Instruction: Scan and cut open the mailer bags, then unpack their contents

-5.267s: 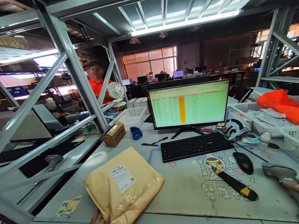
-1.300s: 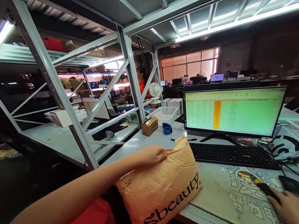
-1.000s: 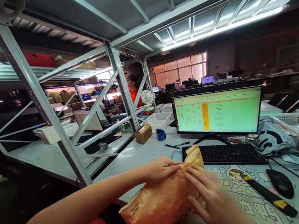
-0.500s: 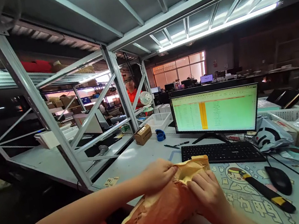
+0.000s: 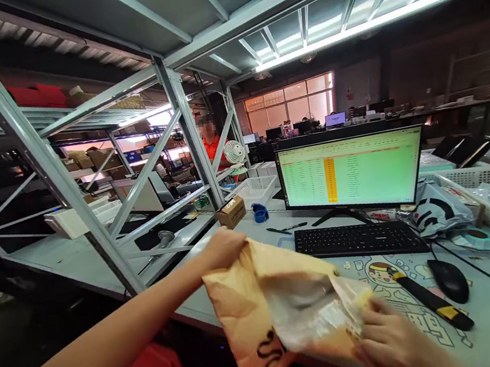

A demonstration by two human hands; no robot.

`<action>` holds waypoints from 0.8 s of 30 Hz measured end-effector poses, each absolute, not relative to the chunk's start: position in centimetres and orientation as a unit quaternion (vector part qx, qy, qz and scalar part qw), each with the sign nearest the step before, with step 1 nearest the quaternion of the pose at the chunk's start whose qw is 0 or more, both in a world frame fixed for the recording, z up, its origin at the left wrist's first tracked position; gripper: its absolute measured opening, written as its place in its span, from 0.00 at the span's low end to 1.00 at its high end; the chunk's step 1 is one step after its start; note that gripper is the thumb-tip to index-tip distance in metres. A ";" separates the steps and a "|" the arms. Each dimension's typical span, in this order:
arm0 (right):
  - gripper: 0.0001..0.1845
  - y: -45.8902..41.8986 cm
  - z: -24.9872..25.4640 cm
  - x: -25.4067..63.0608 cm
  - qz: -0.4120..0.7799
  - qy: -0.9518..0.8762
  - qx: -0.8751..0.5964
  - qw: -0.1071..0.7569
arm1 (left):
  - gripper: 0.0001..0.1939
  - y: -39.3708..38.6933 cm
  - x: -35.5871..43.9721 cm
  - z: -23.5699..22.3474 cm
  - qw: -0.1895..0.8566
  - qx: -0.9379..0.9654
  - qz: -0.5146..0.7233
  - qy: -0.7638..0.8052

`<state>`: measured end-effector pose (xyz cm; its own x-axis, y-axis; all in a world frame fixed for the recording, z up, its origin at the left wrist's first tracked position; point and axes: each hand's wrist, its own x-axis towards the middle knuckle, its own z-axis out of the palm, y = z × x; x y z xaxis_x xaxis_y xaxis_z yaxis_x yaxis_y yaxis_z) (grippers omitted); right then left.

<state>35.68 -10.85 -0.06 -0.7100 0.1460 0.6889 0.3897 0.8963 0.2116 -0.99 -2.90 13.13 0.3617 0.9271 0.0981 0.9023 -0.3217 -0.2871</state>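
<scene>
Tube lights (image 5: pixel 360 28) glare overhead, streaking the shelf underside; background dim, far window (image 5: pixel 290 101) bright pinkish. Right hand (image 5: pixel 392 334) motion-blurred — parcel's shiny lining (image 5: pixel 308 310) smeared too, contents perhaps unreadable. Wide-angle stretch toward frame edges — corners dark.

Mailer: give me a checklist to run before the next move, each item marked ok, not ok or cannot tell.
1. Left hand gripping the mailer's upper edge: ok.
2. Right hand gripping the other side of the opening: ok.
3. Mouth spread, shiny lining showing: ok.
4. Contents identified: cannot tell, interior blurred.
5. Mailer wholly over the desk: not ok, it overhangs the front edge.
6. Black-and-yellow cutter out of both hands: ok.
</scene>
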 end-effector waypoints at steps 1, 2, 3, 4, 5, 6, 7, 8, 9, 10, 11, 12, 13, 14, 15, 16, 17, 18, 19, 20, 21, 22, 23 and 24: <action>0.15 -10.5 -0.4 37.1 -0.190 -0.907 -0.159 0.339 | 0.16 -2.6 -1.9 13.3 0.143 -0.802 0.034 -0.579; 0.16 -10.2 -0.6 38.2 -0.209 -0.903 -0.171 0.334 | 0.19 -2.5 -2.4 13.4 0.137 -0.796 0.026 -0.590; 0.16 -9.8 -0.8 38.9 -0.224 -0.896 -0.186 0.334 | 0.23 -2.3 -2.6 13.3 0.132 -0.795 0.021 -0.592; 0.17 -9.5 -0.7 39.3 -0.229 -0.889 -0.201 0.343 | 0.26 -2.3 -2.4 13.1 0.121 -0.796 0.015 -0.593; 0.16 -9.4 -0.5 39.2 -0.221 -0.883 -0.220 0.352 | 0.27 -2.2 -1.9 12.7 0.099 -0.800 0.007 -0.592; 0.15 -9.4 0.0 38.7 -0.203 -0.879 -0.234 0.364 | 0.27 -2.0 -1.2 12.1 0.066 -0.805 -0.008 -0.590; 0.13 -9.6 0.6 38.0 -0.180 -0.873 -0.241 0.385 | 0.28 -1.9 -0.4 11.6 0.025 -0.811 -0.028 -0.584; 0.10 -9.8 1.4 37.0 -0.157 -0.866 -0.242 0.409 | 0.28 -1.7 0.4 11.1 -0.021 -0.816 -0.056 -0.575; 0.07 -10.1 2.3 36.0 -0.133 -0.860 -0.236 0.433 | 0.29 -1.6 1.2 10.6 -0.068 -0.820 -0.083 -0.563; 0.06 -10.3 3.2 35.0 -0.110 -0.859 -0.223 0.448 | 0.30 -1.6 1.9 10.2 -0.110 -0.823 -0.108 -0.546; 0.06 -10.4 4.0 34.0 -0.089 -0.864 -0.208 0.449 | 0.30 -1.6 2.7 10.0 -0.141 -0.828 -0.127 -0.527; 0.07 -10.1 4.7 33.0 -0.075 -0.873 -0.201 0.439 | 0.31 -1.8 3.4 9.8 -0.163 -0.833 -0.142 -0.509; 0.08 -9.6 5.2 32.2 -0.070 -0.882 -0.209 0.417 | 0.30 -2.1 4.1 9.7 -0.175 -0.839 -0.158 -0.491; 0.09 -8.8 5.4 31.6 -0.079 -0.887 -0.229 0.394 | 0.30 -2.5 4.7 9.7 -0.182 -0.844 -0.173 -0.474; 0.13 -7.8 5.4 31.1 -0.100 -0.888 -0.258 0.368 | 0.29 -2.9 5.2 9.6 -0.187 -0.849 -0.187 -0.458; 0.18 -6.7 5.0 30.7 -0.130 -0.883 -0.292 0.343 | 0.29 -3.3 5.7 9.5 -0.192 -0.852 -0.199 -0.444; 0.21 -5.6 4.4 30.5 -0.163 -0.876 -0.322 0.320 | 0.29 -3.8 6.1 9.3 -0.201 -0.855 -0.206 -0.431; 0.20 -4.6 3.7 30.4 -0.192 -0.871 -0.338 0.300 | 0.29 -4.1 6.5 9.1 -0.213 -0.857 -0.207 -0.421; 0.16 -3.8 3.0 30.4 -0.212 -0.871 -0.339 0.284 | 0.30 -4.4 6.7 8.7 -0.224 -0.858 -0.207 -0.414; 0.11 -3.2 2.3 30.6 -0.223 -0.875 -0.332 0.273 | 0.31 -4.6 6.9 8.3 -0.231 -0.856 -0.207 -0.413; 0.07 -3.0 1.7 30.8 -0.227 -0.881 -0.316 0.270 | 0.32 -4.7 7.1 7.9 -0.228 -0.856 -0.201 -0.418; 0.07 -3.1 1.3 31.3 -0.227 -0.886 -0.295 0.274 | 0.34 -4.8 7.3 7.5 -0.217 -0.856 -0.192 -0.428; 0.08 -3.3 1.0 31.9 -0.225 -0.891 -0.275 0.283 | 0.36 -4.8 7.5 7.1 -0.200 -0.858 -0.178 -0.438; 0.08 -3.8 0.9 32.7 -0.222 -0.891 -0.261 0.297 | 0.37 -4.9 7.7 6.8 -0.180 -0.862 -0.161 -0.447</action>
<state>32.67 -3.79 0.86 -0.6873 0.3333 0.6454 0.5975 0.7647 0.2414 7.67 -4.87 6.85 0.5491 0.8276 0.1163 0.7122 -0.5362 0.4531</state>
